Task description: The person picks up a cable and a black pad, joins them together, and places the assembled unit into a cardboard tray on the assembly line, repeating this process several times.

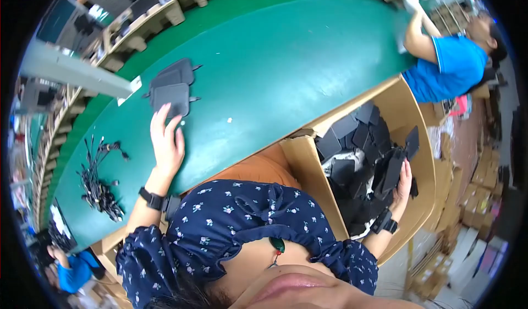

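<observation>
My left hand (166,144) rests over the green tabletop, its fingers spread and holding nothing. Its fingertips reach the near edge of a small group of flat black rounded-rectangle pieces (170,95), which overlap one another and have short tabs at their sides. To my right, my right hand (404,183) is down inside a cardboard box (421,199). Its fingers close on the edge of a flat black piece (391,171). Many similar black pieces (352,138) lie jumbled around it in the box. The thumb of that hand is hidden.
A tangled bundle of black cables (100,185) lies on the green table (275,78) to the left. A grey post (82,72) rises at the table's far left. One co-worker in blue (454,67) stands at far right, another (77,273) at lower left. Cartons (484,171) are stacked on the right.
</observation>
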The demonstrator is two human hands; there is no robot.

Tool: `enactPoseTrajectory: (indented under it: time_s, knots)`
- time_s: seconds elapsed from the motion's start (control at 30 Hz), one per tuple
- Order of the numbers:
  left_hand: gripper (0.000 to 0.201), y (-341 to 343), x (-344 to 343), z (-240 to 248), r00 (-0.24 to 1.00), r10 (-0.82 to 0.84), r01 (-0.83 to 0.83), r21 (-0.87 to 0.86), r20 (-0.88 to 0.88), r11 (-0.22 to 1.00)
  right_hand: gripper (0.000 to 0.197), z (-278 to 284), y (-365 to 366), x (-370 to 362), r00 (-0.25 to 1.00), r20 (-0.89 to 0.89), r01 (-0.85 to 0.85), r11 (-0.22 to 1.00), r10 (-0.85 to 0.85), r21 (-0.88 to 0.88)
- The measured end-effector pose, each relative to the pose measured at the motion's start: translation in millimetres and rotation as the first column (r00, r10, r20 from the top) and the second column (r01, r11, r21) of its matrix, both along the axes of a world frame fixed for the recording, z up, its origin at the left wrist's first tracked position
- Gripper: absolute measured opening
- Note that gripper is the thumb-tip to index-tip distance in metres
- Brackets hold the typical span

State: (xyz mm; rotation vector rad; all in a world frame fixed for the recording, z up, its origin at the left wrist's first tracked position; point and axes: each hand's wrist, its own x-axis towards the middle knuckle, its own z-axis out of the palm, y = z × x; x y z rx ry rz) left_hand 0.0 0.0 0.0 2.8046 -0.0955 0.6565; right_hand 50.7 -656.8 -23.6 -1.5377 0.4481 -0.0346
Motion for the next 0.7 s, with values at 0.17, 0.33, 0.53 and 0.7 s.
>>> enactPoseTrajectory:
  time_s: [0.17,0.33,0.53,0.7]
  knots:
    - [0.056,19.8,58.8,24.5,0.997,0.066,-0.069,0.080,0.039,0.994,0.040,51.8,92.8,61.2,0.983,0.080,-0.160,0.985,0.165,-0.067]
    - [0.073,-20.5,80.4,-2.9,0.997,-0.076,0.075,-0.133,0.001,0.988,0.040,93.6,227.3,133.1,0.821,0.003,-0.568,0.818,0.571,-0.087]
    - [0.087,-58.5,48.5,20.8,0.941,-0.266,0.337,-0.512,0.209,0.790,0.038,94.1,416.8,178.6,0.630,0.034,-0.777,0.629,0.776,0.035]
    - [0.076,-46.0,58.2,31.4,0.886,-0.460,0.464,-0.123,0.064,0.877,0.040,46.5,494.2,193.0,0.508,0.042,-0.841,0.506,0.860,-0.189]
